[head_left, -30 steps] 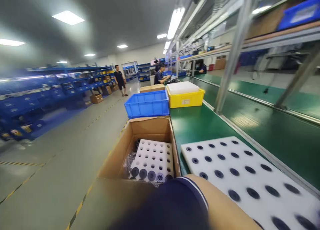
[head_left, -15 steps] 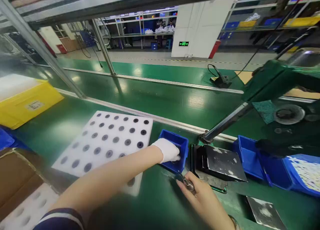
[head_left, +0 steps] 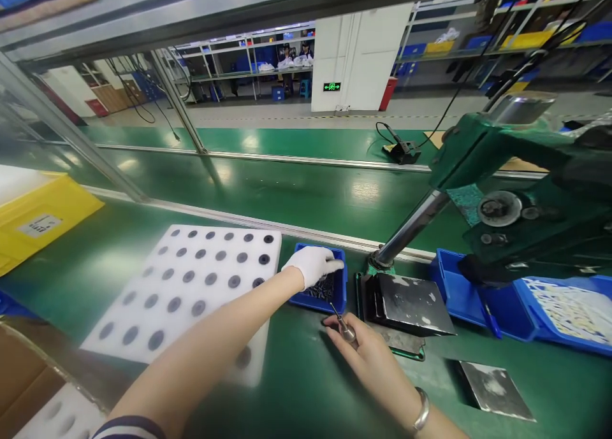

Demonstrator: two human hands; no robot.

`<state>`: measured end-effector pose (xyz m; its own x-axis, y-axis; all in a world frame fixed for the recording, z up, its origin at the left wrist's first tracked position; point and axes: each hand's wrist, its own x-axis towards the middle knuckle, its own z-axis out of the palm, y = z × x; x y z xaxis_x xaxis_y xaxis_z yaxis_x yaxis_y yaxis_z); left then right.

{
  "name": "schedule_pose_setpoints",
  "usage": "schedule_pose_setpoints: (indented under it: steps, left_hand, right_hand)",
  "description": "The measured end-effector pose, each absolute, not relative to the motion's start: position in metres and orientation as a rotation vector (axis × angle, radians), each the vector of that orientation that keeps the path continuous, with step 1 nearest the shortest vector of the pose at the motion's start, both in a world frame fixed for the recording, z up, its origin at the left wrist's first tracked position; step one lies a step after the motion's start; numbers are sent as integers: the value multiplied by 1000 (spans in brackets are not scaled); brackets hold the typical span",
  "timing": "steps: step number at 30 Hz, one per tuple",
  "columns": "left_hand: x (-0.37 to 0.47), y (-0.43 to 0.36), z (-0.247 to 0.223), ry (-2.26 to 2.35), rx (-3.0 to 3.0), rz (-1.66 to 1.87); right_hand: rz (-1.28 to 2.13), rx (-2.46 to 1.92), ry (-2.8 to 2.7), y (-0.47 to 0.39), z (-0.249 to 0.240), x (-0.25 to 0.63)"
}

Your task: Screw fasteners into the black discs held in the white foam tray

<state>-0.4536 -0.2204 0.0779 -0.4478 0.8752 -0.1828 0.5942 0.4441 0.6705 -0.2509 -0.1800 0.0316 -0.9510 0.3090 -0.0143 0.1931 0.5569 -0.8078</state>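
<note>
My left hand (head_left: pixel 313 266), in a white glove, is over a blue bin (head_left: pixel 343 292) of small black parts (head_left: pixel 321 290). Its fingers are drawn together above the parts, and whatever they pinch is hidden. My bare right hand (head_left: pixel 370 350) is closed around a small hand tool (head_left: pixel 347 331) with a rounded metal handle and a thin dark shaft. That shaft points up and left, at the bin's near edge. Left of the bin lies a white foam tray (head_left: pixel 162 318) with rows of round dark pieces (head_left: pixel 174 304) in it, partly covered by my left forearm.
A green bench press (head_left: pixel 478 165) rises at the right, behind a black metal block (head_left: pixel 414 302). Further right are blue bins (head_left: pixel 447 280), one with pale pieces (head_left: pixel 568 308). A dark plate (head_left: pixel 500 388) lies near front. A yellow box (head_left: pixel 48 213) and a cardboard box (head_left: pixel 29 362) stand left.
My left hand has risen from deep in the bin to its upper side, uncovering the black parts. My right hand still holds the tool near the bin. The whole view has shifted.
</note>
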Motion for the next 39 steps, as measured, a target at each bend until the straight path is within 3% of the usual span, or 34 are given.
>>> schedule_pose_setpoints:
  steps: [4, 7, 10, 13, 18, 26, 39]
  left_hand:
    - [-452, -218, 79, 1887, 763, 1169]
    - [-450, -218, 81, 1381, 314, 1498]
    - [-449, -220, 82, 804, -129, 1656]
    - [-448, -222, 81, 559, -407, 1729]
    - [-442, -223, 82, 495, -475, 1813]
    - [-434, -237, 84, 523, -379, 1758]
    - [-496, -392, 113, 1051, -149, 2039]
  right_hand:
    - [1359, -462, -2626, -178, 28, -251]
    - [1376, -456, -2628, -179, 27, -251]
    - [1402, -441, -2636, -181, 27, -250]
    - [1446, -408, -2616, -183, 26, -249]
    - [1469, -391, -2545, -183, 22, -249]
    - [1240, -423, -2648, -184, 15, -248]
    - [1152, -241, -2827, -183, 43, -248]
